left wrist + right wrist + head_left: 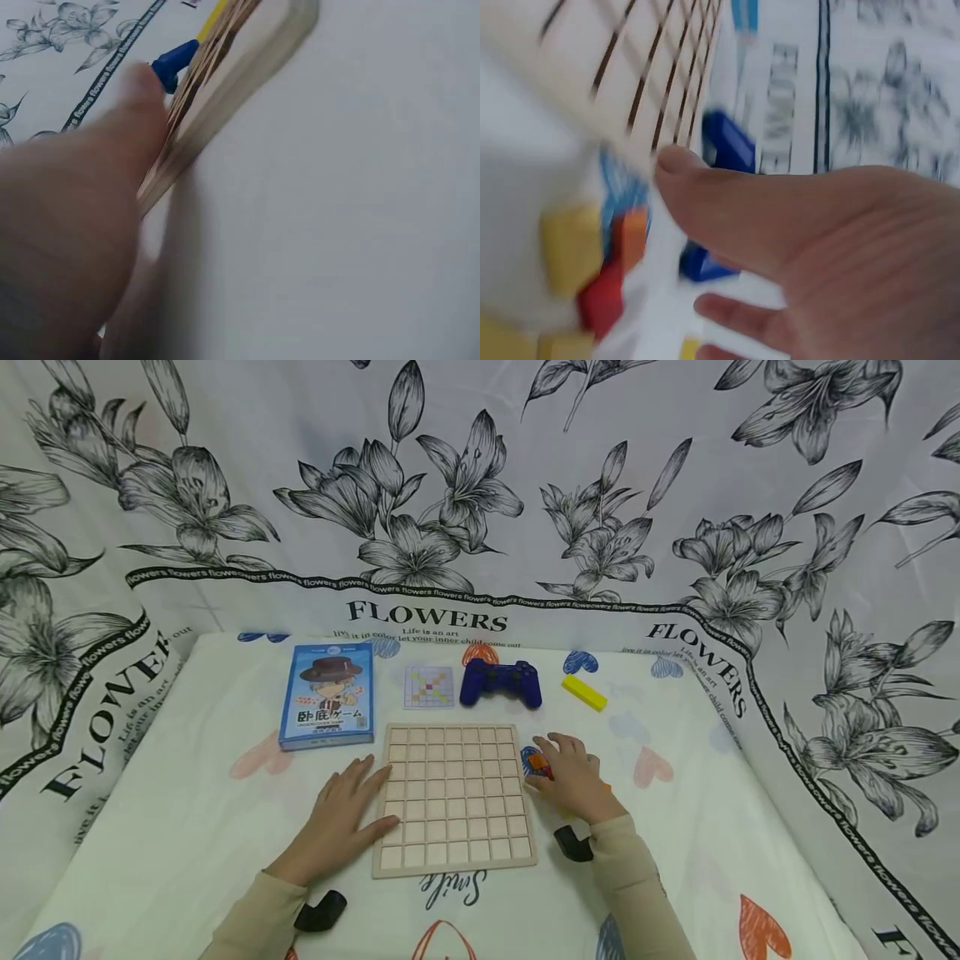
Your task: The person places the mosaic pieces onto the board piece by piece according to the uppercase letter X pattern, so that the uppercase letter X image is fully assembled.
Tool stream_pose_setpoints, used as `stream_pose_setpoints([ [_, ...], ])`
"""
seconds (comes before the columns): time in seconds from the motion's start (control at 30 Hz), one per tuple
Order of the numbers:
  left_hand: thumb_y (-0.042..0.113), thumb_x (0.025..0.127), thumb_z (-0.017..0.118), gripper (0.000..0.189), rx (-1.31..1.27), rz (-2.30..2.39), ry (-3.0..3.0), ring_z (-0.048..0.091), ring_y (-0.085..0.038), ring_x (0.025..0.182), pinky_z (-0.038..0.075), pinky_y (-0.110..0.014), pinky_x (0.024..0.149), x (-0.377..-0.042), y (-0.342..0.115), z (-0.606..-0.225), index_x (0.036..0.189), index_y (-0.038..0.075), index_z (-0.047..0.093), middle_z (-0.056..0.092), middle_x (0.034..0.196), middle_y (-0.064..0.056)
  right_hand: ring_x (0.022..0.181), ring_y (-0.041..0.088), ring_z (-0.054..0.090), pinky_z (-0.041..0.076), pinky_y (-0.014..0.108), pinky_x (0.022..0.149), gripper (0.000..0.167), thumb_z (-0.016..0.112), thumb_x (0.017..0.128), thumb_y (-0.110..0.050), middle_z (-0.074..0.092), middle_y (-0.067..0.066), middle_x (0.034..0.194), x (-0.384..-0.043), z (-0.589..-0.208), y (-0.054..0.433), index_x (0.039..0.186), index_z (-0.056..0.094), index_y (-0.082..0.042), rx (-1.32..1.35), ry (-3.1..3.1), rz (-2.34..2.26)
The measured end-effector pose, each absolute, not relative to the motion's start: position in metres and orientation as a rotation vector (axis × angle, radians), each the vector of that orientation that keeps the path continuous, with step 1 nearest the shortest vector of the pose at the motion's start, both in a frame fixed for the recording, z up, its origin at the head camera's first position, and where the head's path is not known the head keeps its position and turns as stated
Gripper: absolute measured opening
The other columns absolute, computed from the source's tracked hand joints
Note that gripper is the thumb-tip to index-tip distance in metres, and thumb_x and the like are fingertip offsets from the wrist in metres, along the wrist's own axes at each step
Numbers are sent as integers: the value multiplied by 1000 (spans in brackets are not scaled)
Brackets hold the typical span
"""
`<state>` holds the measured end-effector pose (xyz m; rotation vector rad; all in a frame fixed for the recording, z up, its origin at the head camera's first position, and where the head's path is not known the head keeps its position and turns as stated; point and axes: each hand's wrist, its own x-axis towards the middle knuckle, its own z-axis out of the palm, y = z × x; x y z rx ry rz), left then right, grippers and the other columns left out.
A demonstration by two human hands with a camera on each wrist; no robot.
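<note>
A square wooden grid board with bare cells lies in the middle of the table. My left hand rests at its left edge, fingers spread, thumb and fingertips on the rim. Beside the right edge, my right hand hovers low over a small group of coloured blocks and partly hides them. The right wrist view shows an orange block, a red block and a yellow block below the thumb. That thumb is straight, its tip right at the board's edge, and the other fingers are loosely extended.
Behind the board stand a blue game box, a small card with a coloured grid, a dark blue game controller and a yellow bar. A flower-printed cloth hangs around the table's back and sides.
</note>
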<state>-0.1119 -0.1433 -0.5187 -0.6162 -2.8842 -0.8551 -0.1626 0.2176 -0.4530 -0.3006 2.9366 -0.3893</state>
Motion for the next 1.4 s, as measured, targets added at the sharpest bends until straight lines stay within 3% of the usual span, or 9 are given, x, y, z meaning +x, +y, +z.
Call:
stream_pose_setpoints([
  [0.13,54,88,60,71,-601,-804,-2864,21,-40,142,14,-61,111,-110,-144,-524,144,14,44,32,152,-16,125,36,42,38,58,89,48,64,92,-31,49,13,137,-170,-466,238,136,52,-15,-277,2978,-483],
  [0.27,58,88,57,69,-605,-752,-2854,23,-37,142,17,-60,110,-112,-145,-526,143,17,45,34,152,-13,115,31,49,38,52,83,36,63,93,-30,56,10,126,-174,-478,247,126,60,-15,-297,2987,-564],
  [0.53,59,87,58,63,-610,-723,-2818,30,-32,140,22,-58,108,-116,-150,-525,138,22,52,44,147,-4,107,27,48,35,45,79,38,64,91,-40,54,6,117,-174,-492,239,121,61,-17,-334,3031,-647],
  [1.0,59,87,59,60,-595,-729,-2798,33,-29,139,23,-57,108,-116,-149,-528,135,24,54,46,146,-2,100,23,47,32,39,78,35,66,91,-22,57,5,107,-176,-494,236,122,53,-11,-282,3010,-745],
  [1.1,59,87,58,60,-597,-735,-2803,33,-29,139,23,-56,108,-116,-148,-527,136,24,53,45,146,-1,98,22,49,33,39,80,30,68,89,-15,58,6,106,-176,-486,231,115,54,-9,-415,3049,-855],
  [1.2,59,87,58,60,-600,-740,-2810,33,-29,139,23,-56,108,-116,-147,-525,136,24,53,45,147,-1,97,21,53,43,41,85,22,69,87,-7,58,7,105,-178,-474,221,105,57,-7,-662,3066,-963],
  [1.4,59,88,58,60,-581,-729,-2826,33,-29,139,22,-56,108,-115,-149,-524,136,24,54,45,147,-1,97,15,59,53,35,83,15,69,86,0,60,2,103,-195,-459,184,95,61,-8,-963,2982,-1067],
])
